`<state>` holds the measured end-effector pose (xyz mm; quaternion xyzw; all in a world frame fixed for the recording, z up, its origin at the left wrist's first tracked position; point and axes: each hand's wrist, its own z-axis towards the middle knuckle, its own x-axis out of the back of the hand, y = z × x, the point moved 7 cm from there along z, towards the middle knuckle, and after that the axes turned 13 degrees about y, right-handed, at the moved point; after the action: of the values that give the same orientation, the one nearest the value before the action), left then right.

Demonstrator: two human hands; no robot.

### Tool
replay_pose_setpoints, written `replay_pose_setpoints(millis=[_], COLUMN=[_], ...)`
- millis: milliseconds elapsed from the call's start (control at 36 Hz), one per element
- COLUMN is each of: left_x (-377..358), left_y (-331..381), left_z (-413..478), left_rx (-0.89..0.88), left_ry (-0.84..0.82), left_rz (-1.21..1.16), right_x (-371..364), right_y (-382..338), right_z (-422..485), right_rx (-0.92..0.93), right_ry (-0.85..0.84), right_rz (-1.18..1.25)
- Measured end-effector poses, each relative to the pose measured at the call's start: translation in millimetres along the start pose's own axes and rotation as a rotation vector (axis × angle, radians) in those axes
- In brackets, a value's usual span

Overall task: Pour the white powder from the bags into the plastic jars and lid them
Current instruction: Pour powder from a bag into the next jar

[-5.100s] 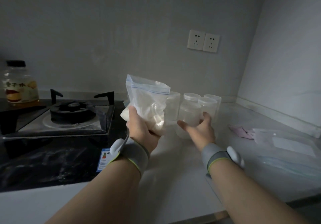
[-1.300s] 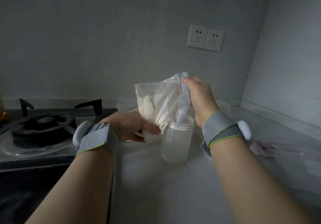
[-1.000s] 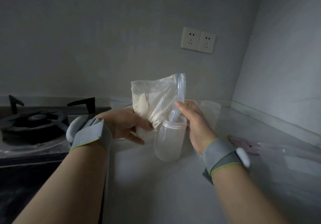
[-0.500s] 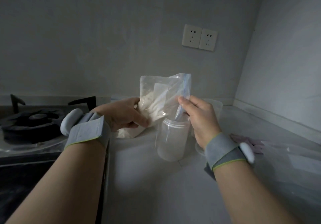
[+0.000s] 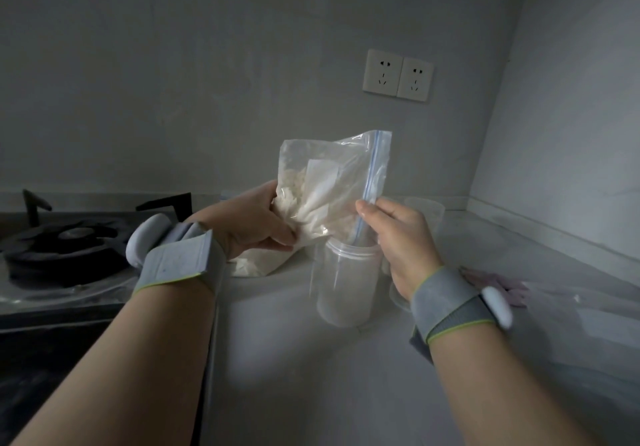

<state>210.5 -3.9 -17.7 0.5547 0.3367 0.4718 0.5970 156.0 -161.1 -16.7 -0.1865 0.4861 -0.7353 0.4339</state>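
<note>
Counter (image 5: pixel 311 376) free before jar (image 5: pixel 346 286); stove (image 5: pixel 62 248) left, second jar (image 5: pixel 427 213) behind-right.

Dim, grey light all round, a touch brighter on the right wall (image 5: pixel 571 134). The bag (image 5: pixel 339 182) catches a faint sheen. Soft shadow pools on the near desk (image 5: pixel 277 383); the stove (image 5: pixel 62 248) corner goes near-black, and lines bend at the edges.

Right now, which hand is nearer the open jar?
Right. The right hand pinches the bag at its zip edge, just above the jar rim; the left hand grips the bag farther left.
</note>
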Motion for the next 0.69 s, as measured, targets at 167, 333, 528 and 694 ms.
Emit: replay_pose_setpoints(millis=[167,333,528,694], left_x=[3,3,2,2], left_y=[3,4,5,5], left_z=[2,3,3,2], left_rx=[-0.023,-0.020,-0.008,-0.007], left_ry=[0.056,0.072,0.091,0.106], left_rz=[-0.032,-0.024,-0.052,-0.047], right_x=[-1,2,2,1], right_y=[-8,-7,-13,-15], right_z=[0,3,0,-2], right_rx=[0.049,0.071,0.070,0.056], right_ry=[0.011,0.014,0.022,0.016], right_rz=[0.060,0.058,0.071,0.073])
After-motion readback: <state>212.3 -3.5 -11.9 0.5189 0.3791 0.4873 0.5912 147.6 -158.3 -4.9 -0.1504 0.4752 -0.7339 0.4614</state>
